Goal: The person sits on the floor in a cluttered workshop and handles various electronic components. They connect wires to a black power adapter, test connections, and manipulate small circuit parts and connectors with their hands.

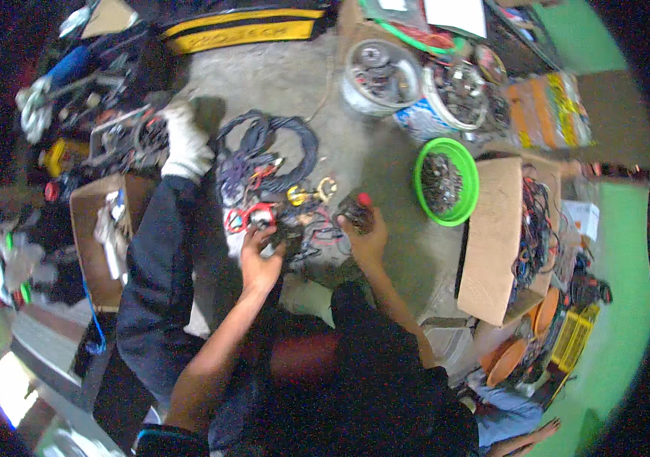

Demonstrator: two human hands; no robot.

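Observation:
My left hand (260, 255) grips a small dark object (272, 240), too blurred to name, beside red wire loops (240, 218) on a pile of small parts and cables. My right hand (363, 232) holds a dark clump (354, 215) with a red piece at its top. Behind the pile lies a coil of black cable (302, 148), with a yellow piece (296, 196) and a pale ring (327, 188) in front of it. A green bowl (470, 183) of small metal pieces stands right of my hands.
My white-shoed foot (186, 137) is left, beside a cardboard box (90, 244) and tool piles. White buckets (363, 99) of parts stand behind right, a cable-filled box (489, 236) right, a black-yellow item (241, 34) at the back. Another person's bare hand (546, 430) shows lower right.

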